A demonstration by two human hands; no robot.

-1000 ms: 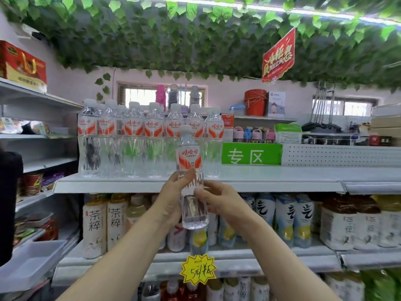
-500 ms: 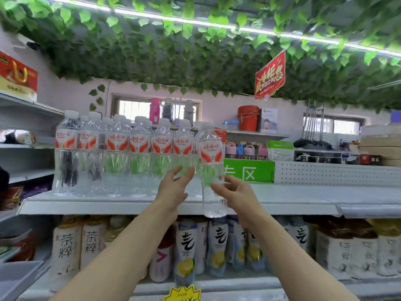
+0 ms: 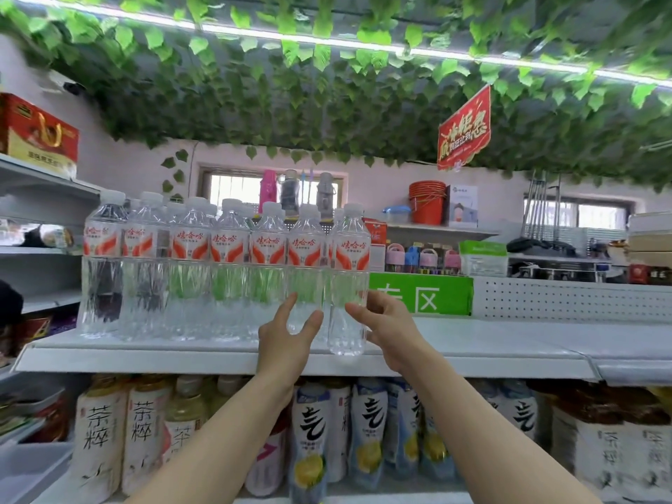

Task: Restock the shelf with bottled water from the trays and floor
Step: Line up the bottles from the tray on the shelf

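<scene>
A clear water bottle (image 3: 348, 285) with a red-and-white label and white cap stands at the right end of a row of several like bottles (image 3: 189, 271) on the top white shelf (image 3: 472, 343), near its front edge. My left hand (image 3: 289, 334) is raised just left of this bottle with straight, spread fingers over the neighbouring bottle. My right hand (image 3: 387, 321) is at the bottle's right side, fingers relaxed, fingertips at or just off its wall. Neither hand grips it.
Right of the bottle the top shelf runs bare before a green sign (image 3: 422, 298) and a perforated back panel (image 3: 567, 300). The shelf below holds tea and lemon drink bottles (image 3: 367, 438). Another shelf unit (image 3: 40, 198) stands at left. Leaf garlands hang overhead.
The bottle went from in front of the shelf, held by both hands, up to the right end of the row. Both hands have let go and stay beside it. The view tilted upward.
</scene>
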